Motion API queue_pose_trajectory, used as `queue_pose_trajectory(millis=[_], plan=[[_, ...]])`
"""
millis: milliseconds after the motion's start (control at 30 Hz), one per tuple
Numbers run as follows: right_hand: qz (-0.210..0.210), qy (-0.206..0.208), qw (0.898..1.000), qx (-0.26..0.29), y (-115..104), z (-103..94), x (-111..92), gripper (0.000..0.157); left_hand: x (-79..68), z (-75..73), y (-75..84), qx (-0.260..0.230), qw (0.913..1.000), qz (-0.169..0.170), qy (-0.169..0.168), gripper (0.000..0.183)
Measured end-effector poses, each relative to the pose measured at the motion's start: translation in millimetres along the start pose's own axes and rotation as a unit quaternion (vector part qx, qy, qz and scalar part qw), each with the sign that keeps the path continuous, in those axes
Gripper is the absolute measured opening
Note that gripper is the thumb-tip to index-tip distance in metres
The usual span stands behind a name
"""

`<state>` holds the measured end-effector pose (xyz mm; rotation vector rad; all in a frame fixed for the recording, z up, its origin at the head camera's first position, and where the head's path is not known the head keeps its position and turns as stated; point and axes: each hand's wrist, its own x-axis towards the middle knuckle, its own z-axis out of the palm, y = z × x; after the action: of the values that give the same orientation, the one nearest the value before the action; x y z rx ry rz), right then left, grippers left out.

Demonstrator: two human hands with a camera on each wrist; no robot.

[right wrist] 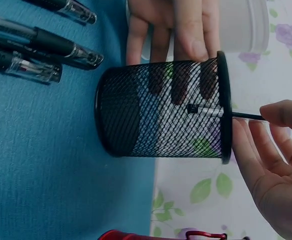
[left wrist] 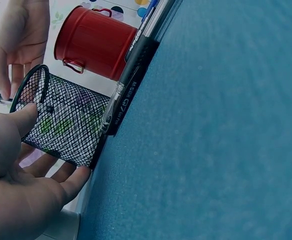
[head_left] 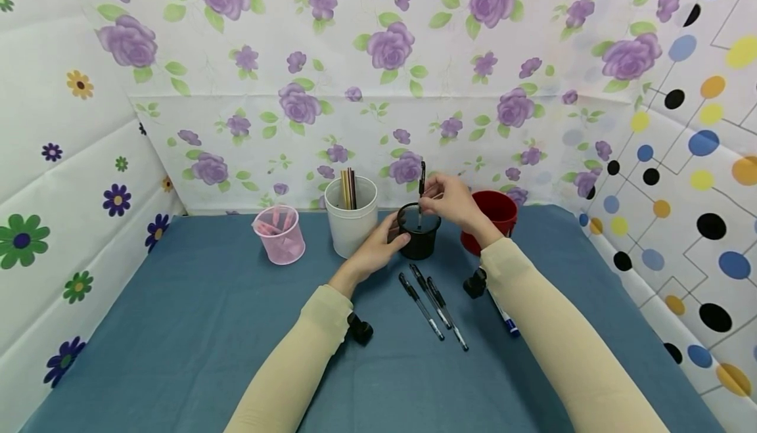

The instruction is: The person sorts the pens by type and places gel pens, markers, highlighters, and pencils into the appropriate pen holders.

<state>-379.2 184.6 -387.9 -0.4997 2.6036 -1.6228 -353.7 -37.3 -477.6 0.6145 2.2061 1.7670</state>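
A black mesh pen holder (head_left: 418,247) stands upright on the blue cloth, and my left hand (head_left: 372,250) grips its left side. In the left wrist view, the thumb lies near the rim of the mesh holder (left wrist: 66,117) and the fingers curve along its wall. My right hand (head_left: 454,204) pinches a black gel pen (head_left: 422,180) upright over the opening. Through the mesh in the right wrist view, the pen's (right wrist: 208,110) lower end shows inside the holder, above its base. Three similar pens (head_left: 421,306) lie on the cloth in front.
Left of the holder stand a white cup (head_left: 349,232) with several pencils (head_left: 349,190) and a pink basket (head_left: 284,247) with pink items inside. A red bucket (head_left: 495,209) stands behind the right wrist. A blue-capped marker (head_left: 510,323) lies partly under the right sleeve.
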Motion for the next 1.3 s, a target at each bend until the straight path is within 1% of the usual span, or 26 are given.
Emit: queue_pose_trajectory(millis=[200, 367, 500, 700, 867, 967, 1033, 1167, 1300], plan=[[0.007, -0.009, 1.0, 0.005, 6.4, -4.4, 0.0, 0.03, 1.2, 1.2, -0.6, -0.003, 1.0, 0.004, -0.002, 0.065], [0.01, -0.025, 0.999, 0.017, 11.6, -7.4, 3.0, 0.03, -0.6, 1.3, 1.2, -0.005, 1.0, 0.002, 0.0, 0.065], [0.024, -0.038, 0.999, 0.018, 13.9, -9.3, 6.1, 0.029, -1.7, 0.6, 1.1, -0.004, 1.0, 0.0, 0.0, 0.065], [0.042, -0.054, 0.998, 0.007, 13.1, -11.0, 8.7, 0.029, -2.3, -0.9, -0.2, -0.004, 1.0, 0.003, 0.001, 0.065], [0.042, -0.066, 0.996, 0.03, 14.1, -10.8, 9.2, 0.031, -2.7, -1.7, -1.3, -0.001, 1.0, 0.002, 0.002, 0.064], [0.04, -0.067, 0.996, 0.037, 16.2, -11.6, 8.1, 0.032, -2.7, -1.3, -0.3, 0.001, 1.0, 0.001, 0.002, 0.064], [0.034, -0.067, 0.997, 0.032, 16.0, -12.9, 5.7, 0.03, -2.5, -0.8, 0.1, 0.001, 1.0, 0.002, 0.002, 0.065], [0.016, -0.063, 0.998, 0.004, 11.0, -17.3, -4.0, 0.026, -1.5, -0.1, 0.2, 0.001, 1.0, 0.003, 0.001, 0.066], [-0.015, -0.055, 0.998, -0.039, 2.4, -22.0, -20.5, 0.028, -1.2, 0.0, 0.7, 0.002, 1.0, 0.003, 0.002, 0.066]])
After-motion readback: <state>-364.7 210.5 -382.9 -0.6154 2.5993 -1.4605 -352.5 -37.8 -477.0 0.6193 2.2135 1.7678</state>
